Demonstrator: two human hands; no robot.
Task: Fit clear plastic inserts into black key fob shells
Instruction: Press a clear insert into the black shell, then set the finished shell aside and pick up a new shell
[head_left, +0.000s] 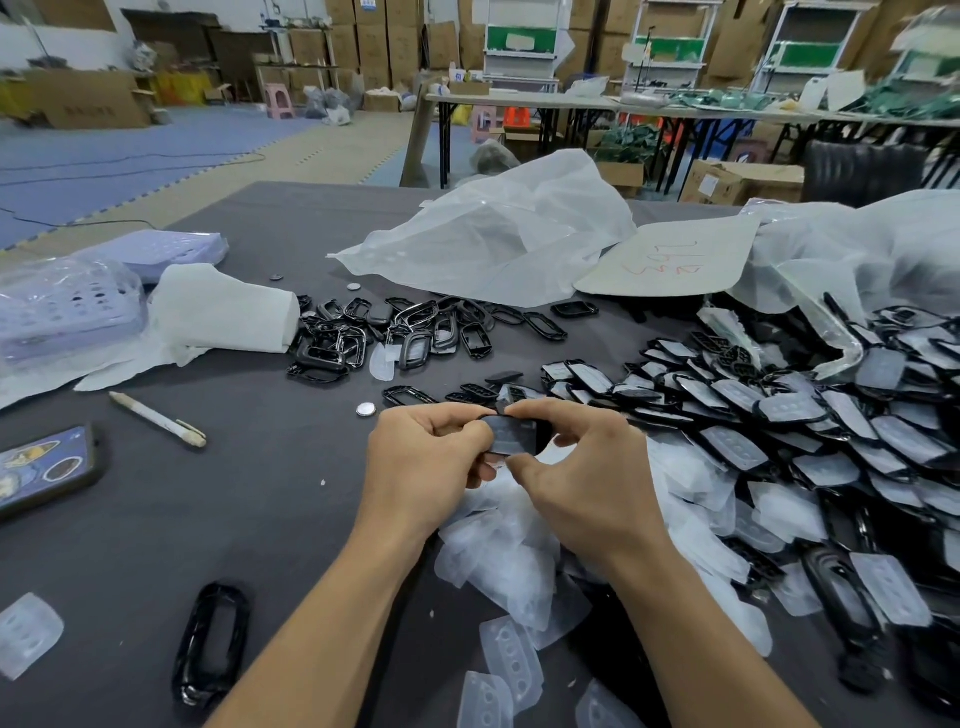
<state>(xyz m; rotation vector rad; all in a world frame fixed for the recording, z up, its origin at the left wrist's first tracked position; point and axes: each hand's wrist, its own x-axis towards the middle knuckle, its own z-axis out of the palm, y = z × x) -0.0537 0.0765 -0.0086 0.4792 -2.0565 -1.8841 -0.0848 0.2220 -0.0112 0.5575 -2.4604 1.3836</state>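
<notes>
Both hands hold one black key fob shell above the middle of the table, with a clear plastic insert lying in it. My left hand pinches its left end between thumb and fingers. My right hand pinches its right side, forefinger on the top edge and thumb below. Under the hands lies a loose heap of clear inserts. Shells with inserts in them are spread in rows to the right. Bare black shells and frames sit in a pile further back.
The grey table also carries a single black frame, a lone clear insert, a pen, a phone, a coin cell, white plastic bags, a cardboard sheet and lilac trays.
</notes>
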